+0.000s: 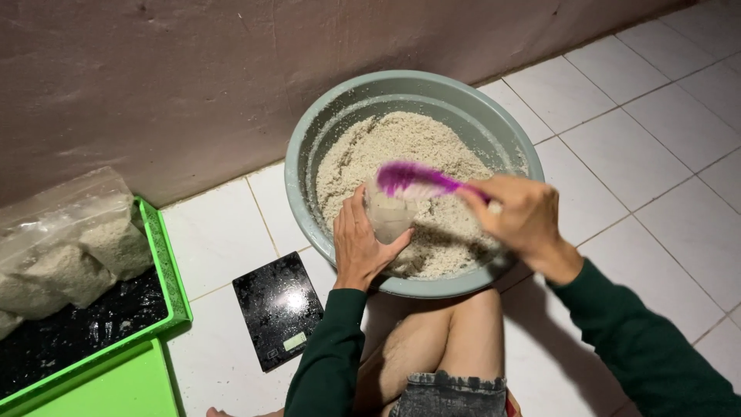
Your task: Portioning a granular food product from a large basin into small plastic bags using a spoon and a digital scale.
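Bag (388,218) held open by the left hand (361,245) over the basin (297,174); right hand (522,216) grips a purple scoop (417,181).

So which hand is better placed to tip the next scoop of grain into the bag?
The right hand, probably. Its grip is already on the purple scoop, poised over the clear bag. The left hand holds that bag open inside the grey basin, so it is occupied.

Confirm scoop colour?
Purple-magenta; the scoop is motion-blurred, held by the right hand over the basin. Head view, the only one.
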